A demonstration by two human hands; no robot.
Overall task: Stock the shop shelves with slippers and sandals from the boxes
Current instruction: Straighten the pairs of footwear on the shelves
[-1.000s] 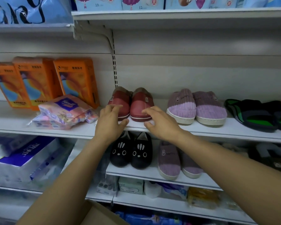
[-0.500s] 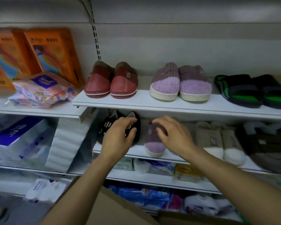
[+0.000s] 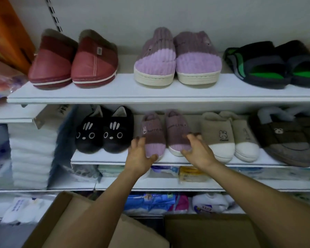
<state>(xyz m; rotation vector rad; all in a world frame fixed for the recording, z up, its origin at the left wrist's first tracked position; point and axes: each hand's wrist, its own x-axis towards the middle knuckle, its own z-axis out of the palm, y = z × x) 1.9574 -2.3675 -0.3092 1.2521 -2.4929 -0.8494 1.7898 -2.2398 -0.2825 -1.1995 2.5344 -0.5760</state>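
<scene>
A pair of mauve and lilac slippers stands on the lower shelf point(image 3: 97, 157). My left hand point(image 3: 139, 157) grips the toe of the left slipper point(image 3: 152, 134), fingers on its left side and thumb under the front. My right hand point(image 3: 198, 150) curls round the toe and right side of the right slipper point(image 3: 175, 128). Beside them stand black cat-face slippers point(image 3: 104, 134), beige bunny slippers point(image 3: 227, 138) and brown bear slippers point(image 3: 284, 141). On the upper shelf point(image 3: 115, 94) are red slippers point(image 3: 73, 63), lilac slippers point(image 3: 177, 59) and black-green sandals point(image 3: 272, 66).
Open cardboard boxes point(image 3: 75, 221) point(image 3: 204, 231) sit below my arms. Stacked white packs point(image 3: 30, 154) fill the left bay. Packaged goods point(image 3: 156, 203) lie on the shelves under the slippers. Orange boxes point(image 3: 5, 33) stand at the top left.
My view has dropped and moved closer. Both hands left the red slippers on the upper shelf, came down to the lower shelf, and now hold the mauve pair.
</scene>
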